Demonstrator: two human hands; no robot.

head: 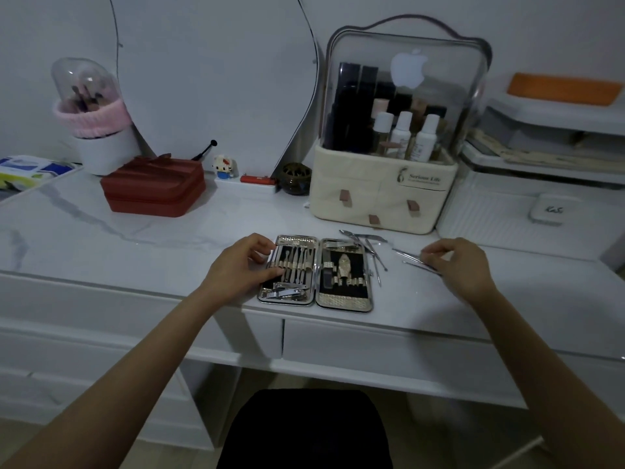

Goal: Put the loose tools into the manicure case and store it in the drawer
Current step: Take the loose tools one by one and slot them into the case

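The manicure case (345,301) lies open and flat near the front edge of the white desk, with several metal tools strapped into its black lining. My left hand (243,265) rests on the case's left edge, fingers curled over it. Several loose metal tools (367,243) lie in a small pile just right of the case. My right hand (461,265) is further right and pinches thin metal tweezers (407,255) that point left over the desk. A closed drawer (382,346) sits under the desk's front edge.
A cream cosmetics organiser (382,194) with a clear lid stands behind the loose tools. A red zip case (154,189) sits at the back left, next to a brush holder (98,130). White storage boxes (541,198) fill the right. A black stool (304,431) is below the desk.
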